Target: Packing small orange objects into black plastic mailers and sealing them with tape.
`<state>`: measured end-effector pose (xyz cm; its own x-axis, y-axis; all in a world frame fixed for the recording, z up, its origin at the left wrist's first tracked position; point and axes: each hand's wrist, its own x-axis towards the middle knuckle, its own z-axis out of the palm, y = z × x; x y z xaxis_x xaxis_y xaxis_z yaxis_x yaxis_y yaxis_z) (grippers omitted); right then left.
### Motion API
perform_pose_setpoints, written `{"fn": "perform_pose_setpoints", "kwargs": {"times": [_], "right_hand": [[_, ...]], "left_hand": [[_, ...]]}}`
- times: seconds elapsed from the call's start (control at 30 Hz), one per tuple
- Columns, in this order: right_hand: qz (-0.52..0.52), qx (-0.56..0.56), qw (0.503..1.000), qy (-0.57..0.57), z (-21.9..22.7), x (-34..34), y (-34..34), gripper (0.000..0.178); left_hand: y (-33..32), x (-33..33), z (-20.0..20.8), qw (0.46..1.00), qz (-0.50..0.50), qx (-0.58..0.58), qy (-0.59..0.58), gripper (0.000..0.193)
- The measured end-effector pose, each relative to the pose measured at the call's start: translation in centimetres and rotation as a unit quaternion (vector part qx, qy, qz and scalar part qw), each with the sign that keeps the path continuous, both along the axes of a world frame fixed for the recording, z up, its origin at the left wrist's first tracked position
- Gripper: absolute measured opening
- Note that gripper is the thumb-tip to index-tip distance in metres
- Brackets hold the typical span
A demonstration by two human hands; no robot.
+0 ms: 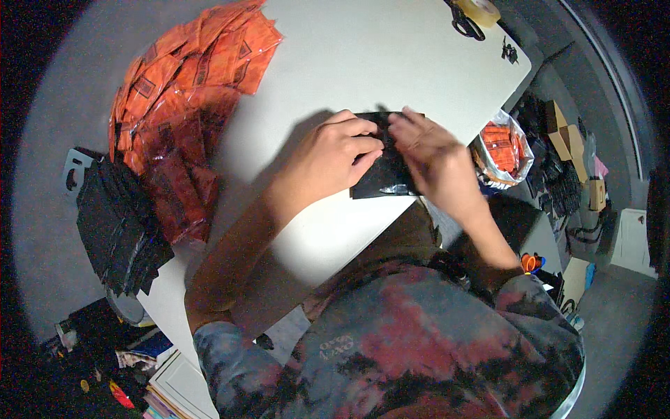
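Note:
A flat black plastic bag [389,167] lies on the white table near its front edge, with a shiny reflection along its near side. My left hand [342,148] grips the bag's left part, fingers curled over it and thumb close to them. From the other side, my right hand [434,153] rests across the right part of the bag. Its fingers are stretched out and slightly smeared by motion. What lies inside or beneath the bag cannot be seen.
Orange printed packets [202,63] in clear plastic cover the table's left side. Beside them, a stack of black bags [118,223] hangs over the edge. Black-handled scissors [466,24] and a tape roll [481,10] lie far right. A lined bin [504,150] holds orange packets.

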<state>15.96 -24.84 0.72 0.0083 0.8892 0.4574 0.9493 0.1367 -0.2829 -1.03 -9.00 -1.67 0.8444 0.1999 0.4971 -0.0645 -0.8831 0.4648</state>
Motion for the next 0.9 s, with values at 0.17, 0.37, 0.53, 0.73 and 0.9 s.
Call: {"fn": "perform_pose_setpoints", "kwargs": {"times": [0.17, 0.37, 0.53, 0.73, 0.9], "right_hand": [[-0.004, -0.126, 0.991, -0.043, -0.5, 0.0, -0.6, 0.043], [0.022, -0.138, 0.990, -0.018, 0.0, -1.4, -0.4, 0.059], [0.064, -0.187, 0.979, -0.052, 0.1, -2.6, -1.9, 0.074], [0.057, -0.171, 0.980, -0.082, 0.6, -2.7, -2.1, 0.061], [0.022, -0.215, 0.896, 0.388, 6.7, -0.9, -0.9, 0.053]], "left_hand": [[0.0, 0.0, 0.0, 1.000, 0.000, -0.007, -0.008, 0.012], [0.7, 0.2, -0.8, 0.993, 0.010, -0.087, -0.084, 0.010], [3.2, -0.1, -1.8, 0.919, 0.058, -0.323, -0.219, 0.011], [3.5, 0.1, -2.1, 0.896, 0.077, -0.386, -0.206, 0.014], [4.3, -1.0, -1.7, 0.870, 0.099, -0.403, -0.265, 0.029]]}}
